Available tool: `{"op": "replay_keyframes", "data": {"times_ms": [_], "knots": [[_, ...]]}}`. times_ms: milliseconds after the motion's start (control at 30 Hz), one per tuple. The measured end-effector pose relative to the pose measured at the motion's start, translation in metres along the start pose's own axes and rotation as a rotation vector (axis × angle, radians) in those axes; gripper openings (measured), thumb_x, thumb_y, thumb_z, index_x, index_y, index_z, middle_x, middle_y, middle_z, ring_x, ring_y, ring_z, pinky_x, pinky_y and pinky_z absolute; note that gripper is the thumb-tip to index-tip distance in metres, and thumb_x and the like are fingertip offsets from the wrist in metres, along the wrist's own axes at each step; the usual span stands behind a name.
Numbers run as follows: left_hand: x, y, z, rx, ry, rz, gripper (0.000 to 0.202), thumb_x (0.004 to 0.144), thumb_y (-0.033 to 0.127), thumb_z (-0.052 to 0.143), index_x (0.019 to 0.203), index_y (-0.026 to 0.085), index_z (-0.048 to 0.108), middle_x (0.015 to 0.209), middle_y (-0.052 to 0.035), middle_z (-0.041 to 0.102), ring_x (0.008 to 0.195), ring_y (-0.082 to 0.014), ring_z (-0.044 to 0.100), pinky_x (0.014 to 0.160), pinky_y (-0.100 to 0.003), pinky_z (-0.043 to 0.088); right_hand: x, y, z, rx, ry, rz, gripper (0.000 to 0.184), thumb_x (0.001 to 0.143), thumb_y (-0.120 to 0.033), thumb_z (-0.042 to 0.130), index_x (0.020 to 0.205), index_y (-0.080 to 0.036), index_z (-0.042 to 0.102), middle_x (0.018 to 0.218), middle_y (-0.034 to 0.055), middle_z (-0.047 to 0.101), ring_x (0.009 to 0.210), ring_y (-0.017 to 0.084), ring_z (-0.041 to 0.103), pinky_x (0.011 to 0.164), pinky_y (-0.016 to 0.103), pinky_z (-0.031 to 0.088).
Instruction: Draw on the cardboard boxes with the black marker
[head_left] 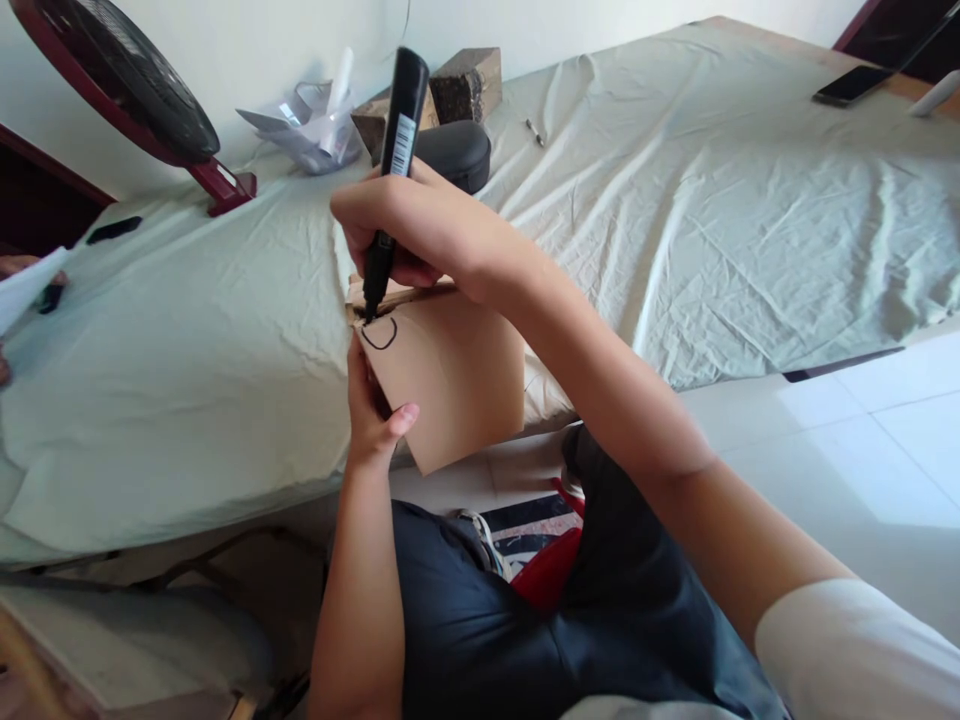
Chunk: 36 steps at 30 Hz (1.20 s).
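Observation:
A thick black marker (398,150) stands tilted in my right hand (405,220), its fingers closed around the lower barrel. The marker's tip meets the upper left corner of a brown cardboard box (457,375), beside a curved black line drawn there. My left hand (375,410) grips the box's left side, thumb on the drawn face and the other fingers behind, mostly hidden. The box is tilted at the edge of the cloth-covered table, above my lap. Its top edge looks rough, partly covered by my right hand.
The table (225,380) has a pale wrinkled cloth. Toward the wall stand a fan (142,90), a clear plastic bag (319,135), a black case (454,155) and cardboard boxes (469,85). A pen (535,132) and a phone (853,85) lie further right. Another person's hand (19,265) holds paper at far left.

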<state>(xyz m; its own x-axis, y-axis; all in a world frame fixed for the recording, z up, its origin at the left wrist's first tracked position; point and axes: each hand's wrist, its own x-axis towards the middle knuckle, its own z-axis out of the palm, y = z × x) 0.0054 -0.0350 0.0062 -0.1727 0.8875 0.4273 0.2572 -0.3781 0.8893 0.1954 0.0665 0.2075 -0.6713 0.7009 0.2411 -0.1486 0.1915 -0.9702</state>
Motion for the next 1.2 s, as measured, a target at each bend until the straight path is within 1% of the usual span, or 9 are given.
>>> {"op": "replay_keyframes", "data": {"times_ms": [133, 233, 400, 533, 600, 700, 800, 1000, 1200], "knots": [[0.000, -0.004, 0.003, -0.096, 0.030, -0.006, 0.138, 0.054, 0.096, 0.096, 0.171, 0.035, 0.053, 0.162, -0.0191, 0.064, 0.156, -0.0497, 0.062, 0.124, -0.064, 0.058, 0.001, 0.001, 0.000, -0.007, 0.103, 0.006, 0.052, 0.107, -0.014, 0.051, 0.056, -0.021, 0.042, 0.054, -0.0074, 0.038, 0.047, 0.003, 0.028, 0.050, 0.019, 0.025], [0.000, -0.004, 0.006, -0.213, 0.114, -0.042, 0.120, 0.058, 0.084, 0.099, 0.160, 0.031, 0.062, 0.154, -0.0164, 0.070, 0.148, -0.0452, 0.068, 0.122, -0.060, 0.060, 0.010, 0.012, -0.007, 0.081, 0.170, -0.224, 0.045, 0.115, -0.021, 0.047, 0.070, -0.025, 0.048, 0.061, -0.0059, 0.037, 0.052, 0.009, 0.029, 0.047, 0.025, 0.022], [-0.002, 0.020, 0.013, -0.418, 0.489, -0.266, 0.082, 0.075, 0.070, 0.087, 0.139, 0.021, 0.073, 0.131, -0.0144, 0.080, 0.125, -0.0359, 0.074, 0.108, -0.051, 0.067, 0.020, 0.044, -0.046, 0.067, 0.557, -0.590, 0.035, 0.111, -0.034, 0.069, 0.083, -0.030, 0.049, 0.063, -0.0088, 0.036, 0.051, 0.012, 0.031, 0.049, 0.027, 0.030], [0.004, 0.040, 0.012, -0.471, 0.601, -0.247, 0.073, 0.088, 0.063, 0.074, 0.145, 0.017, 0.069, 0.141, -0.0166, 0.079, 0.134, -0.0354, 0.071, 0.091, -0.040, 0.064, 0.006, 0.089, -0.082, -0.045, 0.392, -0.177, 0.022, 0.099, -0.030, 0.077, 0.120, -0.026, 0.073, 0.107, 0.0026, 0.087, 0.065, 0.014, 0.072, 0.048, 0.024, 0.044], [0.007, 0.042, 0.010, -0.451, 0.602, -0.231, 0.071, 0.085, 0.059, 0.074, 0.142, 0.017, 0.070, 0.144, -0.0155, 0.078, 0.133, -0.0350, 0.070, 0.087, -0.038, 0.062, -0.006, 0.115, -0.095, -0.007, 0.325, 0.045, 0.028, 0.104, -0.034, 0.068, 0.129, -0.022, 0.072, 0.120, 0.0080, 0.088, 0.071, 0.015, 0.079, 0.048, 0.022, 0.047], [0.010, 0.041, 0.008, -0.417, 0.579, -0.218, 0.063, 0.083, 0.059, 0.074, 0.131, 0.019, 0.071, 0.139, -0.0138, 0.077, 0.133, -0.0346, 0.069, 0.088, -0.038, 0.060, -0.021, 0.148, -0.106, -0.137, 0.290, 0.294, 0.017, 0.099, -0.018, 0.068, 0.116, -0.019, 0.069, 0.098, 0.0072, 0.084, 0.060, 0.014, 0.071, 0.045, 0.022, 0.045], [0.010, 0.040, 0.010, -0.391, 0.574, -0.240, 0.060, 0.079, 0.060, 0.075, 0.125, 0.022, 0.070, 0.133, -0.0122, 0.077, 0.132, -0.0350, 0.068, 0.090, -0.040, 0.058, -0.030, 0.165, -0.105, -0.485, 0.147, 0.469, 0.044, 0.093, -0.003, 0.069, 0.134, -0.017, 0.063, 0.095, 0.0063, 0.084, 0.053, 0.016, 0.064, 0.046, 0.027, 0.044], [0.011, 0.041, 0.012, -0.393, 0.583, -0.276, 0.064, 0.071, 0.059, 0.078, 0.125, 0.025, 0.067, 0.132, -0.0112, 0.076, 0.126, -0.0338, 0.068, 0.093, -0.041, 0.056, -0.026, 0.168, -0.092, -1.092, -0.073, 0.517, 0.035, 0.100, -0.006, 0.068, 0.134, -0.008, 0.074, 0.119, 0.0201, 0.084, 0.097, 0.029, 0.078, 0.088, 0.038, 0.058], [0.010, 0.042, 0.011, -0.388, 0.555, -0.274, 0.064, 0.073, 0.060, 0.078, 0.126, 0.026, 0.068, 0.131, -0.0104, 0.075, 0.125, -0.0329, 0.068, 0.096, -0.041, 0.056, -0.020, 0.174, -0.084, -1.138, -0.086, 0.536, 0.036, 0.099, -0.004, 0.066, 0.133, -0.009, 0.076, 0.131, 0.0230, 0.083, 0.118, 0.033, 0.075, 0.086, 0.036, 0.051]]}}
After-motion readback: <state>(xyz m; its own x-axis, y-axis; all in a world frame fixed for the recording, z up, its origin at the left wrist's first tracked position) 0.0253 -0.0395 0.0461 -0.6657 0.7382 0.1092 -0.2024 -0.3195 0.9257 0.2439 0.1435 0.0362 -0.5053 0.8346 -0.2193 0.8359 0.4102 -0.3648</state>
